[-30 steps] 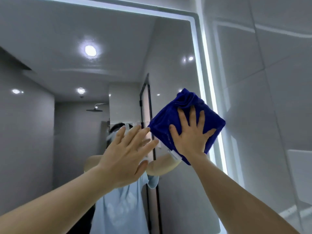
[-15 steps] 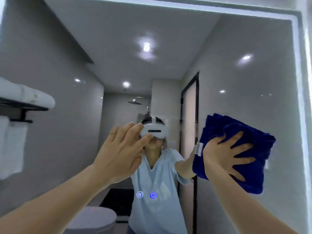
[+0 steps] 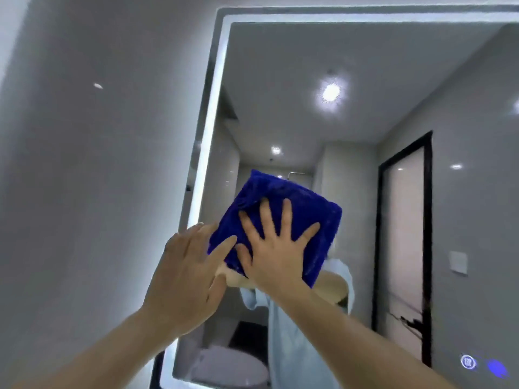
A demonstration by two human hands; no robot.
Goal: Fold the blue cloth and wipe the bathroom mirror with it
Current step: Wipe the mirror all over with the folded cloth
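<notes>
The folded blue cloth (image 3: 283, 206) lies flat against the bathroom mirror (image 3: 365, 80), near its lit left edge. My right hand (image 3: 273, 254) presses on the cloth with its fingers spread wide. My left hand (image 3: 186, 276) is raised flat beside it, just left of the cloth, fingers together and pointing up; it holds nothing, and its fingertips overlap the cloth's lower left corner. The mirror reflects my arms and a light blue shirt below the cloth.
A bright light strip (image 3: 209, 141) frames the mirror's left and top edges. A plain grey wall (image 3: 84, 164) fills the left. Two glowing touch buttons (image 3: 483, 364) sit at the mirror's lower right. The reflection shows a dark-framed door (image 3: 404, 234) and a toilet (image 3: 233, 369).
The cloth under my right hand has slid from the mirror's right side across to its left edge. My view has swung left with it. My left hand stays raised beside the cloth.
</notes>
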